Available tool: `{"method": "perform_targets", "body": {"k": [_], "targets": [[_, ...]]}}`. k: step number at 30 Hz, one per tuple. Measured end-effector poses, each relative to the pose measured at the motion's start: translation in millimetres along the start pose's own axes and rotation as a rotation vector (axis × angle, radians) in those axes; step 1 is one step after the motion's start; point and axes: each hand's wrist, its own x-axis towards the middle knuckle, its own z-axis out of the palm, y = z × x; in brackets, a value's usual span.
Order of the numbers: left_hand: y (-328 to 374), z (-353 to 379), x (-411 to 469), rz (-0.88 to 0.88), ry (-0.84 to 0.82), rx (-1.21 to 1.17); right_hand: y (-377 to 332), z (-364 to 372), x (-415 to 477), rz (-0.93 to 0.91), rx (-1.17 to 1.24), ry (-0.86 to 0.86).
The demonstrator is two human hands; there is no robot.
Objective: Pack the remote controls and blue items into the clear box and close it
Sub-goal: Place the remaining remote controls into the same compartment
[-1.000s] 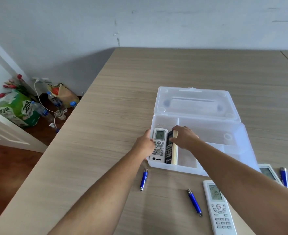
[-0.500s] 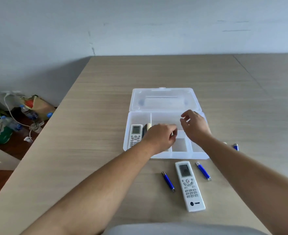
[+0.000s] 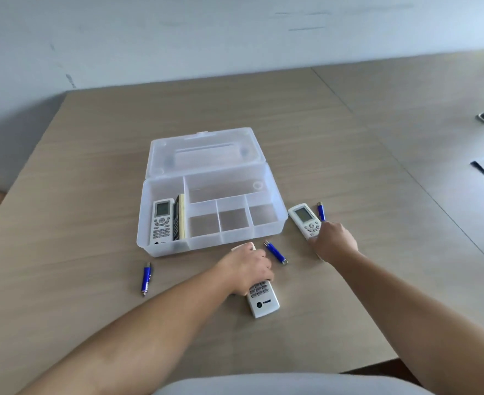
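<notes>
Head view: your left hand lies over the upper part of a white remote in front of the box, fingers curled around it in what looks like a grip, though you can't tell if it has left the table. Your right hand covers the near end of a second remote just right of the box; whether those fingers have closed on it, you cannot tell. The box stands open, lid laid back, with a white remote and a dark one on edge in its left compartment; the long rear compartment and three small front ones look empty. Three blue pens remain out: one left of your arm, one between your hands, one beside the right remote. Judged from here, the remotes are light, rigid and smooth-sided, so pinch them across the narrow sides near the middle. The pens are slim and will likely roll; take each at mid-barrel.
</notes>
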Motion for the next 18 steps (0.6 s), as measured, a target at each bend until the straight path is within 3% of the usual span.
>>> {"method": "perform_targets", "body": {"k": [18], "targets": [[4, 5, 13, 0.050, 0.040, -0.008, 8, 32, 4, 0.031, 0.049, 0.032]]}}
